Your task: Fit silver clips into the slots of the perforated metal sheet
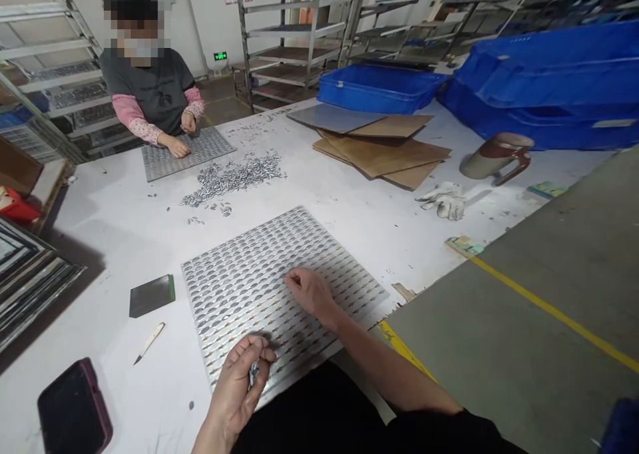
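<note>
A metal tray point(239, 267) with rows of slots lies at the table's near edge; dark oval pieces fill many slots in its upper rows. Over its lower left part my left hand point(244, 374) is curled round several small grey metal pieces. My right hand point(312, 293) touches the middle of the tray, thumb and fingertips pinched together; whatever they hold, if anything, is too small to make out. Beyond the tray lies a loose pile of small grey pieces point(234, 178).
Phone point(74, 411), pointed tool point(150, 342) and dark plate point(152, 295) lie left. Cardboard sheets point(384, 151), gloves point(443, 201), mug point(496, 156) and blue crates point(379, 86) stand right. Across the table a person works at another tray point(164, 168). Frames point(34, 281) are stacked far left.
</note>
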{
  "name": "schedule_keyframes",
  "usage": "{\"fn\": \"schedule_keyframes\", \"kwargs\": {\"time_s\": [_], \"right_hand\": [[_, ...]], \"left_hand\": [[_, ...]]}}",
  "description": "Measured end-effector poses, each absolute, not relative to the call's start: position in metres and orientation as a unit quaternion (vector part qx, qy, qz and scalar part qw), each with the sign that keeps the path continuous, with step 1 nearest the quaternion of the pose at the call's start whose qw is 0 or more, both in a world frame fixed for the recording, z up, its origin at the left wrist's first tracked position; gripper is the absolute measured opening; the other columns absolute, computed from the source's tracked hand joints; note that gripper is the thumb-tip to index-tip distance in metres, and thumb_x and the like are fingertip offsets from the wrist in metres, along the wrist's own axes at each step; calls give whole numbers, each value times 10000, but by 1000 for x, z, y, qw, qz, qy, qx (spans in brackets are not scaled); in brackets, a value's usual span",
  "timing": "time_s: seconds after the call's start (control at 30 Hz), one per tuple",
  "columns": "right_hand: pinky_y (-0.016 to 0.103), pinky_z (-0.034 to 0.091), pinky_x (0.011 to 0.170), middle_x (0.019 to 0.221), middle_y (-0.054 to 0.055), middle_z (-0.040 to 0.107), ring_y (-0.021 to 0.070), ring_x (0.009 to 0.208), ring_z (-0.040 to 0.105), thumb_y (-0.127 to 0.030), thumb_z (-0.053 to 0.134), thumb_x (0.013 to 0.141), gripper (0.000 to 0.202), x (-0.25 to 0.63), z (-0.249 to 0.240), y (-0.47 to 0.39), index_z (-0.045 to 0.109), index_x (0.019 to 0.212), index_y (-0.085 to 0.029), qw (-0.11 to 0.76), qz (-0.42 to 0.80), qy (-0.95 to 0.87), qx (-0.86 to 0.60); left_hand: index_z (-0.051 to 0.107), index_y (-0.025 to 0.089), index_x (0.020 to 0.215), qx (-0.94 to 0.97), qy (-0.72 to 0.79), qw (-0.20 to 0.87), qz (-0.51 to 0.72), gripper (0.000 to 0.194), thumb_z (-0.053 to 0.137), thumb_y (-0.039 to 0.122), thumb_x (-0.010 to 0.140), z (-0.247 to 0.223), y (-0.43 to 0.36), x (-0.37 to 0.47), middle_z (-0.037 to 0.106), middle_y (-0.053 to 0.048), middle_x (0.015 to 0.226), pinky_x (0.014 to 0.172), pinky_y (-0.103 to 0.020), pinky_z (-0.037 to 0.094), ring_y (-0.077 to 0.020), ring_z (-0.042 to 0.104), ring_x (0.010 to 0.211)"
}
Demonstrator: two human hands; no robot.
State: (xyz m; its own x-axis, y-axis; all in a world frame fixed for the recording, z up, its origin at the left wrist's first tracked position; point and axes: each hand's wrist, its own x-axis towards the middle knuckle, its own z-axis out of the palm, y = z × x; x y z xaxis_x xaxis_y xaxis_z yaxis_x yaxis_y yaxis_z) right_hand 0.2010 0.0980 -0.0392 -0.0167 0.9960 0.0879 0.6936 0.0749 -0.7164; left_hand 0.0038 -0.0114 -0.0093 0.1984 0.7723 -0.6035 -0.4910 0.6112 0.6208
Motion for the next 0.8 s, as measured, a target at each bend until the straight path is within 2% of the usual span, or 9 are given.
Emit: {"fn": "schedule_keyframes", "kwargs": {"time_s": [0.33,0.4,0.47,0.53,0.67,0.8], "right_hand": [[247,370,626,704,35,654,171,677,577,-238,525,872,194,197,-49,101,643,728,-183,271,226,-662,-661],[251,364,617,727,42,653,179,676,574,-234,547,870,114,196,-49,100,642,858,-172,263,220,-657,-671],[254,363,607,731,37,642,184,664,565,-230,557,879,175,196,-48,98,603,1030,-155,260,209,-655,-678],[254,380,628,795,44,642,186,709,574,-218,535,908,195,197,-45,96,575,1089,-159,272,193,-678,-655],[232,412,693,961,56,610,160,823,573,-200,471,970,159,195,-43,94,628,950,-197,292,182,-767,-541],[217,424,677,895,44,583,143,763,542,-182,478,975,187,191,-50,98,645,890,-191,270,173,-808,-495]], "left_hand": [[621,133,798,175,467,770,399,251,749,350,798,-11,-10,10,638,-43,727,322,-161,57,1,279,392],[622,134,809,178,471,767,397,249,745,351,802,-10,-11,10,637,-43,733,324,-161,60,-2,293,397],[621,134,810,180,476,763,398,258,752,355,794,-9,-12,10,635,-43,734,324,-160,61,-3,292,400],[619,133,800,182,479,758,403,268,763,358,781,-7,-13,9,633,-42,732,322,-160,63,-1,278,402],[619,135,793,178,482,753,412,271,780,351,761,-5,-16,6,627,-36,723,325,-151,70,-6,289,419],[618,139,795,176,483,750,415,269,768,361,774,-8,-19,1,629,-35,733,322,-151,78,-12,302,425]]}}
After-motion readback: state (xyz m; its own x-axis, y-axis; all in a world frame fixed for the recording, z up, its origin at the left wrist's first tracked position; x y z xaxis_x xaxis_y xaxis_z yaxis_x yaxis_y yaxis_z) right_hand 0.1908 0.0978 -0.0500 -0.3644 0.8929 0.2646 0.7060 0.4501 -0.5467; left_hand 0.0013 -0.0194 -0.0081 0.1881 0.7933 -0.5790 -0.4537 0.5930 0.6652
